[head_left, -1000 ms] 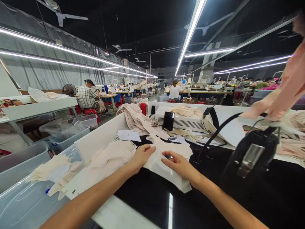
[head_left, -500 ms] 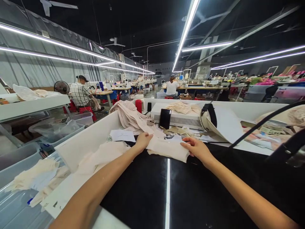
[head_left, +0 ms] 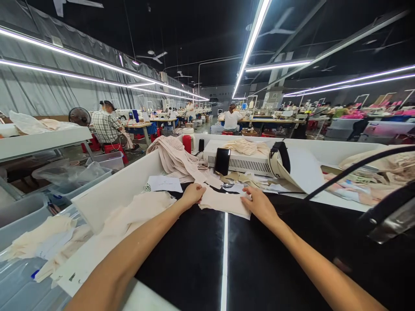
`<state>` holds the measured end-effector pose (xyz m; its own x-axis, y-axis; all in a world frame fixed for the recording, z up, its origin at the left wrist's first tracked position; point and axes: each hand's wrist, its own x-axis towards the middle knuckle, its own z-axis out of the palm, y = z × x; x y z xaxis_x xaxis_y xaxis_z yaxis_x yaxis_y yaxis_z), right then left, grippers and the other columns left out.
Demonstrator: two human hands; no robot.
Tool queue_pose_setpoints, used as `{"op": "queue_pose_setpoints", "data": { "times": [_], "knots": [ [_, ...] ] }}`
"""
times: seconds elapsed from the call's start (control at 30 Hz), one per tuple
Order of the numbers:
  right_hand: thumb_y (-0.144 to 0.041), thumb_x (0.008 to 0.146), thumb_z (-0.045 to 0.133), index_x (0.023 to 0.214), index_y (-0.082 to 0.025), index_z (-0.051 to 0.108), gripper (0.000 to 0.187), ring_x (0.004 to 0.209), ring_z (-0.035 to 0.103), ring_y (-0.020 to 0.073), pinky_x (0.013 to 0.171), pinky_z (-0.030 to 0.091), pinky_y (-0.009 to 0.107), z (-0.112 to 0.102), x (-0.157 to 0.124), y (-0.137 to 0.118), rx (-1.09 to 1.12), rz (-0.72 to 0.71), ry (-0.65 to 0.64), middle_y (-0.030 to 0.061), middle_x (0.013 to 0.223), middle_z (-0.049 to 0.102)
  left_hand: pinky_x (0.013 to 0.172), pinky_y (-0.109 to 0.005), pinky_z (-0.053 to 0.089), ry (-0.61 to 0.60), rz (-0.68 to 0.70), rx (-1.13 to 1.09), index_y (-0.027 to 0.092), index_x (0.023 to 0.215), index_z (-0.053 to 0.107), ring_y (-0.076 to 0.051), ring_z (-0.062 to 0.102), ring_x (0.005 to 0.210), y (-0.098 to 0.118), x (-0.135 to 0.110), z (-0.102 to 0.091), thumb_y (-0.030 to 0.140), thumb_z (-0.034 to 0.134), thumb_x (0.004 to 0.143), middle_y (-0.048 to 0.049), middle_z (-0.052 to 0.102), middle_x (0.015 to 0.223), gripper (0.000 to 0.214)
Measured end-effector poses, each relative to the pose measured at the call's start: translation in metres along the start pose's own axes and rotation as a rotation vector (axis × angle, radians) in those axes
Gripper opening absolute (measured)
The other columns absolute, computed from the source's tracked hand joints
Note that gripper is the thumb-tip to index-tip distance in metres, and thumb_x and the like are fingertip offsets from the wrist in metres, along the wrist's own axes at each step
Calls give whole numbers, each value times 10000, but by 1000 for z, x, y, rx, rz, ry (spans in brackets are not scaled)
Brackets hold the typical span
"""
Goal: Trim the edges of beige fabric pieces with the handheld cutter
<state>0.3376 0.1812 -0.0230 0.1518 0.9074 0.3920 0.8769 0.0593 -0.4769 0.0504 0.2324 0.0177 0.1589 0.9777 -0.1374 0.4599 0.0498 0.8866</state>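
A pale beige fabric piece (head_left: 224, 202) lies at the far edge of the black work surface (head_left: 191, 259), seemingly in more than one layer. Its left end is pinched between the thumb and fingers of my left hand (head_left: 193, 195). At the upper right corner, my right hand (head_left: 260, 206) has thumb and fingertips closed on the edge. Just behind the left hand, long beige fabric strips (head_left: 177, 157) are heaped against the tray wall. More beige fabric pieces (head_left: 139, 211) lie under and beside my left forearm.
A white vented box (head_left: 210, 149) stands at the back, with a dark phone (head_left: 222, 161) leaning on it. A printed paper (head_left: 165, 183) lies left. A black cable (head_left: 343, 166) arcs in from the right. Plastic bins (head_left: 19, 216) stand on the left; people work at sewing tables beyond.
My right hand has shifted slightly left and up along the fabric's right end. The left hand keeps its hold, and the whole view has moved a little.
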Motion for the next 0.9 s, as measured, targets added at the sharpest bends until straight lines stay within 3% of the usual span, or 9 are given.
{"op": "queue_pose_setpoints", "data": {
  "times": [0.17, 0.33, 0.43, 0.5, 0.6, 0.77, 0.9],
  "knots": [
    [-399, 1092, 784, 1414, -214, 735, 375, 1317, 735, 307, 1126, 644, 556, -11, -22, -22, -95, -73, -15, 125, 1506, 723, 1050, -518, 682, -40, 55, 135, 186, 1473, 701, -300, 755, 1245, 8, -21, -30, 425, 780, 1132, -131, 717, 1469, 424],
    [-242, 1014, 700, 1190, -265, 835, 223, 1289, 708, 372, 1133, 590, 557, -21, -55, -50, -25, -218, -39, 134, 1379, 782, 1064, -514, 676, 48, 148, 390, 193, 1443, 720, -299, 751, 1251, 4, -61, -110, 427, 770, 1138, -126, 722, 1467, 388],
    [-265, 997, 652, 1101, -289, 840, 216, 1228, 733, 361, 1096, 602, 531, -20, -78, -67, 67, -291, -71, 117, 1291, 812, 1086, -535, 665, 138, 129, 552, 190, 1456, 713, -308, 741, 1282, -12, -88, -159, 418, 776, 1134, -132, 710, 1490, 399],
    [-290, 993, 628, 1054, -293, 833, 214, 1193, 753, 361, 1079, 614, 533, -16, -94, -76, 137, -323, -91, 117, 1239, 825, 1078, -530, 669, 167, 79, 628, 189, 1455, 713, -305, 745, 1271, -27, -105, -181, 416, 779, 1132, -131, 715, 1480, 400],
    [-386, 1021, 608, 1058, -310, 835, 242, 1151, 791, 357, 1050, 646, 538, -8, -118, -86, 229, -357, -122, 117, 1219, 842, 1057, -519, 678, 186, 27, 673, 184, 1452, 713, -299, 755, 1244, -51, -123, -193, 421, 783, 1130, -127, 725, 1457, 405],
    [-640, 1023, 659, 1017, -327, 872, 378, 1132, 830, 370, 1053, 684, 536, -2, -160, -96, 455, -266, -137, 126, 1183, 867, 1062, -523, 676, 273, 67, 617, 184, 1459, 708, -301, 753, 1250, -76, -134, -185, 422, 779, 1132, -129, 721, 1462, 410],
    [-715, 1018, 703, 1022, -343, 901, 422, 1040, 861, 343, 919, 718, 416, -7, -204, -111, 550, -284, -196, 129, 1135, 887, 1063, -526, 675, 283, 96, 560, 184, 1461, 708, -303, 752, 1255, -83, -138, -179, 422, 782, 1130, -130, 720, 1466, 415]
  ]
}}
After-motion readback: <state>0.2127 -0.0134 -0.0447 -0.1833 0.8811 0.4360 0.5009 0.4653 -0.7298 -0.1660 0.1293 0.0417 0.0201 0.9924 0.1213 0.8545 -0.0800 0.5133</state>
